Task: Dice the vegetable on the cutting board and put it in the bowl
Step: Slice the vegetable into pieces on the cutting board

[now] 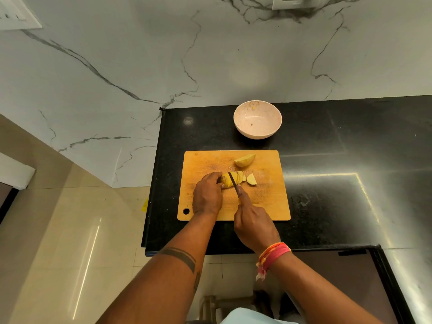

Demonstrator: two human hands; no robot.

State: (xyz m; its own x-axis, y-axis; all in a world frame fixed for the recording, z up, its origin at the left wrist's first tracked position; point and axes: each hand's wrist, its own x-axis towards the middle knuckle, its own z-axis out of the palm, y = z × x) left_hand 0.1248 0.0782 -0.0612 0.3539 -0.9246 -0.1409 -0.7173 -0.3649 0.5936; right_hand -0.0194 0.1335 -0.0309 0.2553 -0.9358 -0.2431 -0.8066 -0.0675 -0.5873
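The pale yellow potato half being sliced [227, 179] lies cut side down near the middle of the orange wooden cutting board [268, 202]; the left hand [207, 195] holds its left end, fingers curled together over the top, fingertips just left of the blade; the dark-bladed knife [233, 181] stands across the potato, its handle gripped in the right hand [253, 224], whose forefinger stretches forward along the knife's back while the other fingers wrap the handle; just right of the blade several thin pale slices [242, 177] lean overlapping, and one thicker end slice [251, 179] lies flat a little apart from them; a second uncut potato half [245, 160] sits near the board's far edge, well apart from both hands; the board's right half and near right corner lie bare; the board rests on a black speckled stone countertop [327, 183], its left edge near the counter's left edge; beyond the board's far edge stands a round pale pink bowl [257, 119], holding only tiny scraps; the potato flesh looks smooth and creamy, the skin tan; a red and orange thread band [272, 254] circles the right wrist.
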